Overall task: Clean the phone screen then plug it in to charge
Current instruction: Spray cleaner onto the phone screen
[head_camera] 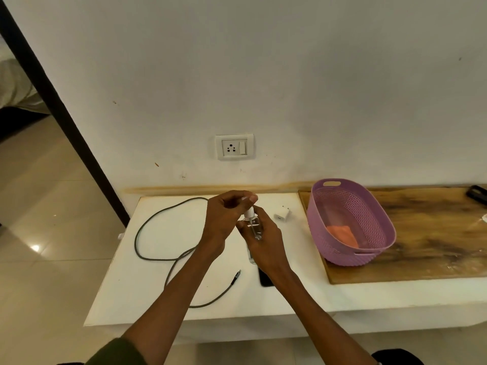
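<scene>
Head view: your right hand (266,246) is wrapped around a small clear spray bottle (253,227), grip clamped on its body, bottle upright and lifted above the middle of the white worktop (158,299). Your left hand (226,217) sits over the bottle's top, thumb and fingers curled and pinching a small clear cap (246,198) just above the white nozzle (249,213); cap looks apart from the nozzle.

Phone (264,279) lies flat on the worktop near the front edge, dark, mostly hidden under your right wrist, only its near corner showing. Grey charging cable (147,227) loops across the worktop's left half, its plug end (236,277) lying loose just left of the phone, not touching it. White charger adapter (282,214) rests toward the back edge, right of your hands.

Wooden board (421,233) covers the worktop's right part. Purple perforated basket (350,222) stands on the board's left end, an orange cloth (342,234) inside it. A dark object (477,194) at the board's far back right corner, cut by the frame, cannot tell what. Wall socket (234,147) with switch above the back edge, nothing plugged in.
</scene>
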Motion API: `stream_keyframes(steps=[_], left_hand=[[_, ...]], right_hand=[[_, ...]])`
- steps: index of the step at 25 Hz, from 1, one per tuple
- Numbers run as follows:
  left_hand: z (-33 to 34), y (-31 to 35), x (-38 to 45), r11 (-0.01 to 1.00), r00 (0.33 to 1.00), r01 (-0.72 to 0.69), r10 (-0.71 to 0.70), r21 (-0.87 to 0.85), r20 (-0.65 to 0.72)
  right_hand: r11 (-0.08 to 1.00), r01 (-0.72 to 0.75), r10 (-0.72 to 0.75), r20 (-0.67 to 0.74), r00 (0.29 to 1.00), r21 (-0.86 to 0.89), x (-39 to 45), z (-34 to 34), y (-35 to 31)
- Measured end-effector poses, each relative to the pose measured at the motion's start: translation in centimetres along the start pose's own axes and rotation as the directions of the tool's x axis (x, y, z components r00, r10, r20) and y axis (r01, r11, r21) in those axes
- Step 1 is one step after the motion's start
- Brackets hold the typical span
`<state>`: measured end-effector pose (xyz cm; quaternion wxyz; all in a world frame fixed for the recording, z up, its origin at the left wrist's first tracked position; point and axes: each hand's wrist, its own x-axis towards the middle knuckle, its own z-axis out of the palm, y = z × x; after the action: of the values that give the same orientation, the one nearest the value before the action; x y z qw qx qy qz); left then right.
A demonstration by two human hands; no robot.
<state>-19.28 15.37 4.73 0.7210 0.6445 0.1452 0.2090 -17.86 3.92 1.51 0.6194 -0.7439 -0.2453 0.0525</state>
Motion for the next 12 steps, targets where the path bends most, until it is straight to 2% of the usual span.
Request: stream_keyframes(steps=[4,9,10,12], left_hand=[[0.23,-0.29,0.1,0.998,0.997,0.052,-0.054,-0.024,-0.061],[-0.6,-0.12,-0.03,1.0,0.968,0.013,-0.016,0.012,0.249],[-0.61,0.0,-0.16,1.0,0.963,0.004,-0.009,0.021,0.268],[-0.35,0.26,-0.54,1.0,0.981,0.001,0.0,-0.007,0.193]], right_hand=[[1.0,0.019,-0.019,0.003,1.0,0.024,0.26,-0.23,-0.07],[0.998,-0.019,0.02,-0.022,1.0,0.057,0.39,0.01,0.19],[0.998,-0.017,0.019,-0.034,0.999,0.058,0.33,-0.06,0.19],[0.999,0.01,-0.009,-0.04,0.999,0.037,0.25,-0.42,0.03]])
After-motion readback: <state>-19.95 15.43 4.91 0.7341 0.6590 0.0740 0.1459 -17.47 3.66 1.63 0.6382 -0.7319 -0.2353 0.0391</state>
